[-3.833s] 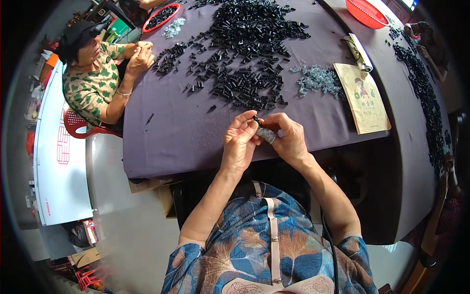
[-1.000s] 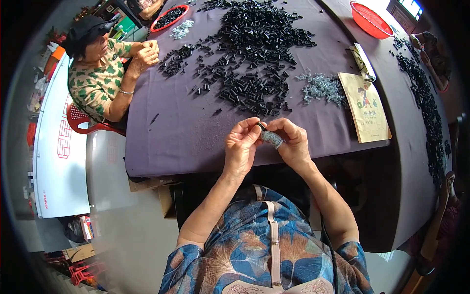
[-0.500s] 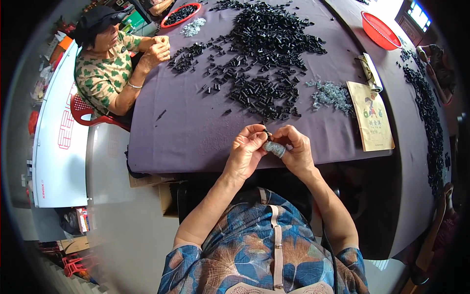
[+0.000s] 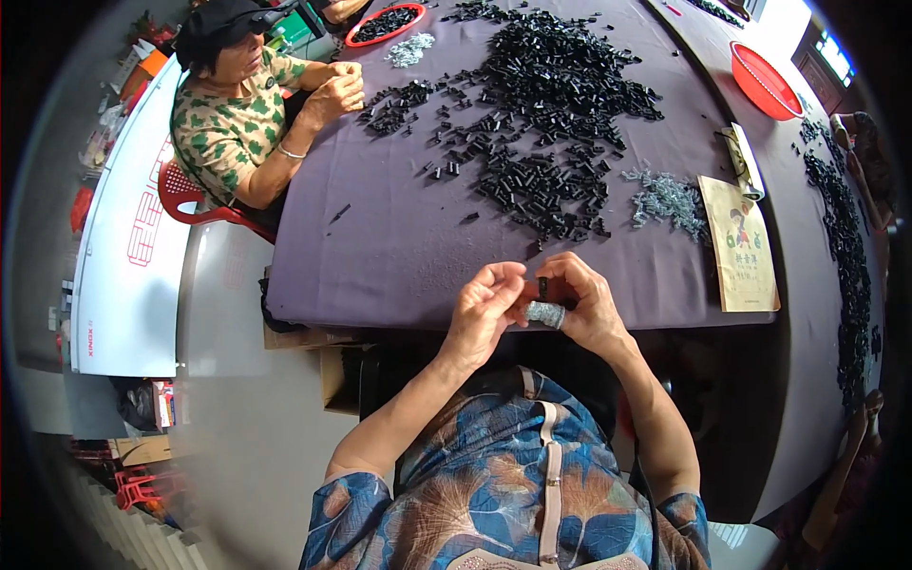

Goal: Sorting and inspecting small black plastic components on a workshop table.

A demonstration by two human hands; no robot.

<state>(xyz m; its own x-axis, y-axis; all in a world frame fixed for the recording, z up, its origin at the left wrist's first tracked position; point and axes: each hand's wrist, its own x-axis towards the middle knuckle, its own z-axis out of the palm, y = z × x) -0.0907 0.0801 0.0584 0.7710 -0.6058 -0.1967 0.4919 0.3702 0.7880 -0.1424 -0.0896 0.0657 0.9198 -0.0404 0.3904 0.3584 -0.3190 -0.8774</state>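
Head view: blk pc (image 4: pixel 542 285), small, roughly upright, just R of frame centre, held above the near edge of the counter (image 4: pixel 380 275).
R hand (image 4: pixel 596 309): grip pinching the blk pc, forefinger on its R side, thumb below.
Grey speckled wrap (image 4: pixel 544 314): under the blk pc, btwn both hands; looks to be round the R thumb, can't tell for sure.
L hand (image 4: pixel 478 321): just L of the blk pc; thumb & forefinger tips close tog., can't tell if pressed tog. or pinching anything.
Main blk pile (image 4: pixel 560 95): upper centre, short tube-like pcs, loose ones spread down & L.
Clear pcs (image 4: pixel 670 201): small heap, R of centre, beside the main pile.
Booklet (image 4: pixel 739 247): tan, R side, w/ drawn figure on cover; white item (image 4: pixel 744 163) at its top end.
Stray dark pc (image 4: pixel 340 214): L part of counter, well apart from pile.
Co-worker (image 4: pixel 228 133): upper L, seated, dk cap, leaf-print top; both hands raised tog. by a small blk cluster (image 4: pixel 399 104).
Red tray (image 4: pixel 366 44): top L, w/ blk pcs; 2nd clear heap (image 4: pixel 410 50) just below.
Red basket (image 4: pixel 760 81): upper R.
Blk strip of pcs (image 4: pixel 841 275): far R.
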